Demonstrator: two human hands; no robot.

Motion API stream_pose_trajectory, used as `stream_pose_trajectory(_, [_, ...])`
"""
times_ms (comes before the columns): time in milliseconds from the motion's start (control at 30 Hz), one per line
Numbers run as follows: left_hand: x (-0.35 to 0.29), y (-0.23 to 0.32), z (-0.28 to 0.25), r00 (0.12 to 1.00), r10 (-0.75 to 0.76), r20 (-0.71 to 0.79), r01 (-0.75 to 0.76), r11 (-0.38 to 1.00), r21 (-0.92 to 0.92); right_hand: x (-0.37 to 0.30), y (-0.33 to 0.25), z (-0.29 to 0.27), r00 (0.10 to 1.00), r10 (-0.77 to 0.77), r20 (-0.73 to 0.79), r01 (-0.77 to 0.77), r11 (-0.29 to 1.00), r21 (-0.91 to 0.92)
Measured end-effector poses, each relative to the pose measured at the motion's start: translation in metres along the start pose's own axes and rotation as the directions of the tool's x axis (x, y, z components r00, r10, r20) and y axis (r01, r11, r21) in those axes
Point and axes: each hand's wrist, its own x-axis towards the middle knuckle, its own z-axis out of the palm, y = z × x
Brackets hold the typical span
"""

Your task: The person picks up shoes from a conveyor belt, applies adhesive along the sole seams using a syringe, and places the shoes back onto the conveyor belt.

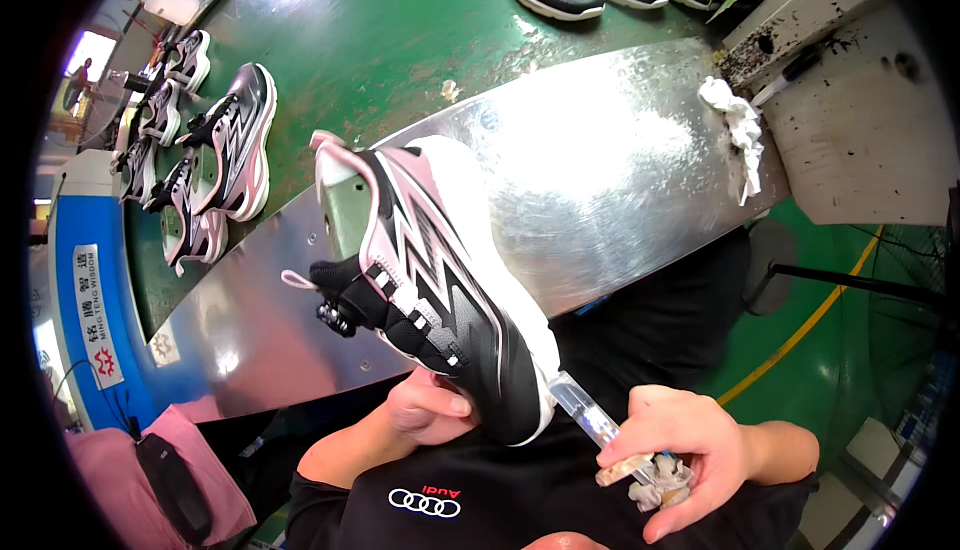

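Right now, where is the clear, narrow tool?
In the head view, the clear, narrow tool is low and right of centre, in the right hand, its far end at the white sole of the black-and-pink shoe, near the toe.

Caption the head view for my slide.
Left hand holds a sneaker; right hand holds a clear tube at its white sole.
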Motion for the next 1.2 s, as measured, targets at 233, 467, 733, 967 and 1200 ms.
stream_pose_trajectory(233, [0.047,-0.004,0.005,0.989,-0.144,-0.028,0.146,0.978,0.146,-0.015,-0.041,-0.006,0.999,0.020,-0.042,-0.028,0.978,-0.204])
stream_pose_trajectory(467, [0.079,-0.006,0.010,0.994,-0.077,0.076,0.064,0.984,0.164,-0.036,-0.039,-0.003,0.994,-0.027,-0.110,-0.008,0.952,-0.305])
stream_pose_trajectory(733, [0.103,-0.007,0.021,0.988,-0.064,0.141,0.044,0.989,0.138,-0.040,-0.028,0.003,0.982,-0.137,-0.127,0.053,0.855,-0.516])
stream_pose_trajectory(967, [0.107,-0.005,0.023,0.995,-0.041,0.095,0.028,0.991,0.131,-0.033,-0.021,0.012,0.976,-0.182,-0.121,0.055,0.740,-0.671])
stream_pose_trajectory(1200, [0.112,-0.005,0.031,0.988,-0.008,0.154,-0.008,0.994,0.105,-0.027,-0.012,0.019,0.966,-0.233,-0.117,0.037,0.568,-0.822])
